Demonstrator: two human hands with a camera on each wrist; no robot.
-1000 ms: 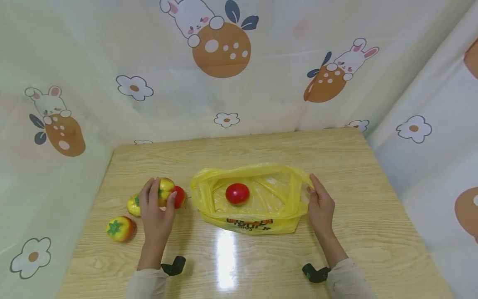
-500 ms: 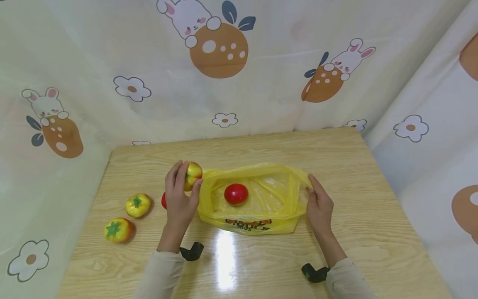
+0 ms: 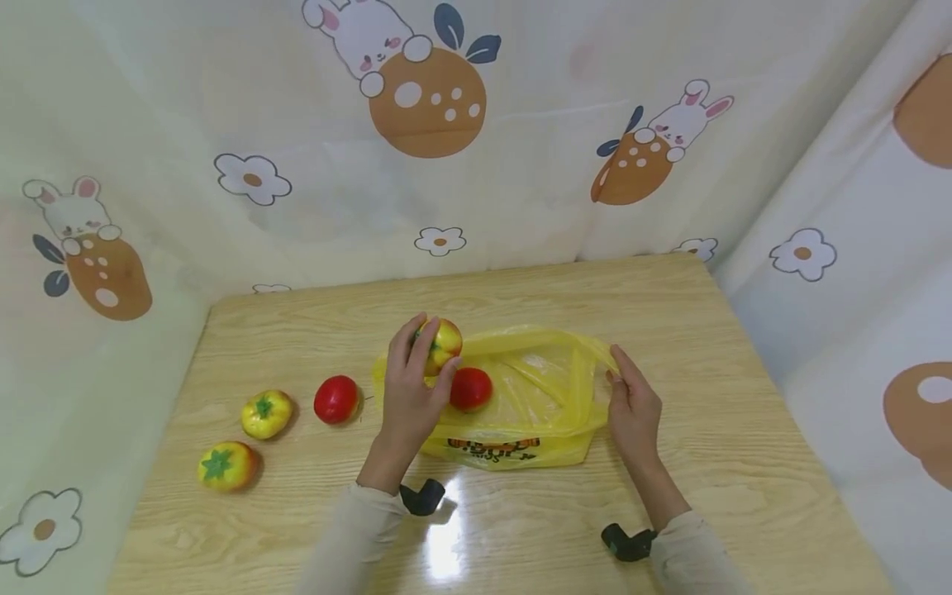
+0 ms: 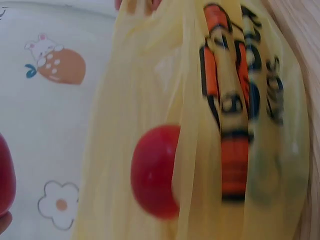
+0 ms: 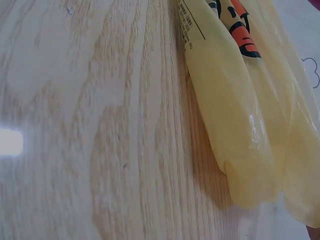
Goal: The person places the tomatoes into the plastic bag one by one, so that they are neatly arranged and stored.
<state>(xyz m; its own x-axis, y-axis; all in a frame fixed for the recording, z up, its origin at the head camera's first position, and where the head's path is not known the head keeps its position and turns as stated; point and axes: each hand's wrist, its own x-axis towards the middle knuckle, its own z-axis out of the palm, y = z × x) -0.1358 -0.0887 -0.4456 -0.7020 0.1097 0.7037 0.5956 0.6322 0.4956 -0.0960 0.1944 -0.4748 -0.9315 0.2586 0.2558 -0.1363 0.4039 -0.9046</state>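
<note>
In the head view my left hand point(image 3: 407, 398) grips a yellow-and-red toy fruit point(image 3: 446, 340) with a green leafy top, above the left end of a yellow plastic bag point(image 3: 546, 388). The bag lies with its mouth spread, and a red toy fruit point(image 3: 472, 389) sits inside it. My right hand point(image 3: 635, 406) pinches the bag's right edge between thumb and fingers. From the left wrist, the red fruit point(image 4: 154, 172) shows behind the bag's near wall, and the held fruit point(image 4: 6, 175) at the left border. The right wrist view has the bag's side point(image 5: 235, 110) beside the table.
Left of the bag, another red fruit point(image 3: 337, 400) and two yellow fruits with green tops, one nearer the bag point(image 3: 267, 414) and one at far left point(image 3: 229, 466), rest on the wooden table point(image 3: 565, 529). A printed curtain point(image 3: 543, 190) encloses its back and sides.
My left hand has carried the yellow-and-red fruit rightward, from beside the other fruits to over the bag's left end. The right hand keeps its hold on the bag's edge.
</note>
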